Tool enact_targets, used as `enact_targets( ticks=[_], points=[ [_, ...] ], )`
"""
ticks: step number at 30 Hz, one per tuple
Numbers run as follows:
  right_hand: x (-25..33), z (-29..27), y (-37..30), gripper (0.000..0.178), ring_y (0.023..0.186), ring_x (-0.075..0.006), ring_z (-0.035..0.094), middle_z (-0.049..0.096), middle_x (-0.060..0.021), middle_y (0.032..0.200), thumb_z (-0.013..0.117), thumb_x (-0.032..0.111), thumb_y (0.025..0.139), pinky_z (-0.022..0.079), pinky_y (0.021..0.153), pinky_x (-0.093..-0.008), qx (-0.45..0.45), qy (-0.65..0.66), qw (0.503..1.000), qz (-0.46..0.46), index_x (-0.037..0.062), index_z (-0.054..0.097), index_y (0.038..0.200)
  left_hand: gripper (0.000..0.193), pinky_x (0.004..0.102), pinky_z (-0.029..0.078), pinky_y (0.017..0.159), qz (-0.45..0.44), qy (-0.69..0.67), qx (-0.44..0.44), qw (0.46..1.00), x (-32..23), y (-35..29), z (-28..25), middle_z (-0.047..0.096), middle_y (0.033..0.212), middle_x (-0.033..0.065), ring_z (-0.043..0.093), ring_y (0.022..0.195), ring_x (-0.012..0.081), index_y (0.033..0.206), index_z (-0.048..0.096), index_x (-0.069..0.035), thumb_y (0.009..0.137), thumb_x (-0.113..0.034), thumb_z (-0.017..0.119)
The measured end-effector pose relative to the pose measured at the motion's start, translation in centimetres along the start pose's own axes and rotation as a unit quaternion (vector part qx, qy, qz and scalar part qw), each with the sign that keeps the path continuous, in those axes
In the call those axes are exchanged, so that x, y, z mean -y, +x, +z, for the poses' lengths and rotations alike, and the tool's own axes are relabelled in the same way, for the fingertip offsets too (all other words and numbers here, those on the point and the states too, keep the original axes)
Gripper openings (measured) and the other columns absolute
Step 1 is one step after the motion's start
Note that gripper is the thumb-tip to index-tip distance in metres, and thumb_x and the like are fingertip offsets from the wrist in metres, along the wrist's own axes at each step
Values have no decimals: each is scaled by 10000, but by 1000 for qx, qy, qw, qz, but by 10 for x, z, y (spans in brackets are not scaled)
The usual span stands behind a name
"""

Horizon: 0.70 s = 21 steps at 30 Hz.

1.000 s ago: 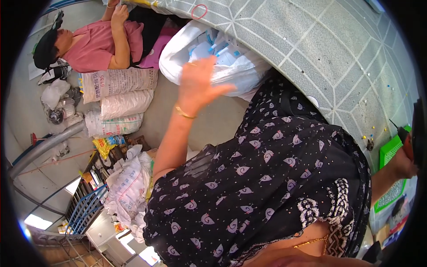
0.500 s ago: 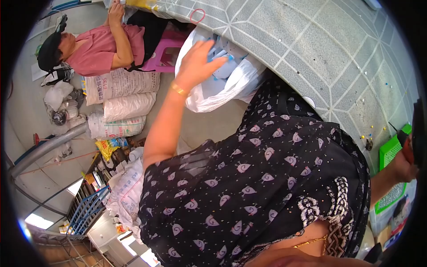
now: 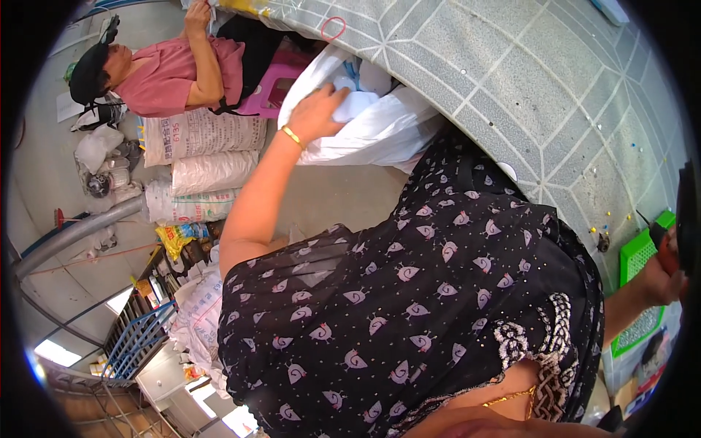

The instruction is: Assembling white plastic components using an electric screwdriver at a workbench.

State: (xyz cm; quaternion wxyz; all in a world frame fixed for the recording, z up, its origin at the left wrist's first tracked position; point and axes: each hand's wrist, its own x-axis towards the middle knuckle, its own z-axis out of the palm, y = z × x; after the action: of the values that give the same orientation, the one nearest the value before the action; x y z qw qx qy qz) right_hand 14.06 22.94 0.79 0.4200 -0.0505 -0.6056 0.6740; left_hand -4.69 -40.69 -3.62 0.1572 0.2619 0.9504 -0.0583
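My left hand (image 3: 315,117), with a gold bangle at the wrist, is in the mouth of a white sack (image 3: 372,139) below the table edge. Its fingers are curled at a smooth pale blue-white piece (image 3: 355,106); what that piece is cannot be made out. More pale pieces with blue parts lie inside the sack. Far to the right, my right hand (image 3: 661,276) is closed round something with an orange-red part (image 3: 667,257) and a dark part, mostly cut off by the picture's rim. A green-rimmed tray (image 3: 637,252) lies beside that hand on the table.
The grey tiled table (image 3: 504,80) bears a red ring (image 3: 333,28) and small scattered bits. At the left, a co-worker in a pink shirt (image 3: 171,77) sits near a pink stool (image 3: 281,84). Stacked filled sacks (image 3: 212,139) and a grey pipe (image 3: 80,237) are nearby.
My left hand, spread above the sack before, has moved down and left into its mouth, with the fingers now curled. The sack's near side has folded up. My right hand stays at the rim.
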Motion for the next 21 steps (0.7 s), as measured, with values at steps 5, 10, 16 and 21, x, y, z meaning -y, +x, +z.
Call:
enact_targets(
  ticks=[5,10,16,21],
  points=[
    [-6,-46,-2,97,794,-191,492,487,-84,824,591,85,934,432,763,-350,15,-8,1000,24,1,546,919,805,488,546,960,-7,129,-15,992,18,15,15,587,1328,308,635,1132,442,1458,508,-94,753,-365,786],
    [12,19,-14,148,690,-154,508,501,-64,824,613,-23,896,445,691,-316,-59,17,998,7,48,497,954,415,453,557,755,7,9,164,986,-49,30,-122,710,839,193,700,830,396,962,747,-62,785,-434,804],
    [33,26,-17,208,648,-129,514,512,-68,842,605,-63,891,474,646,-304,-71,29,997,4,39,469,1010,400,426,542,804,207,-111,-152,960,-117,151,-231,704,1005,177,678,922,381,1085,707,-12,820,-300,789],
    [32,24,-15,197,633,-127,511,518,-67,836,627,-48,879,479,614,-295,-92,11,996,-17,32,477,978,702,457,496,1018,341,0,-284,896,-177,337,-257,596,1328,209,589,1219,377,1388,559,-42,763,-256,796]
  ],
)
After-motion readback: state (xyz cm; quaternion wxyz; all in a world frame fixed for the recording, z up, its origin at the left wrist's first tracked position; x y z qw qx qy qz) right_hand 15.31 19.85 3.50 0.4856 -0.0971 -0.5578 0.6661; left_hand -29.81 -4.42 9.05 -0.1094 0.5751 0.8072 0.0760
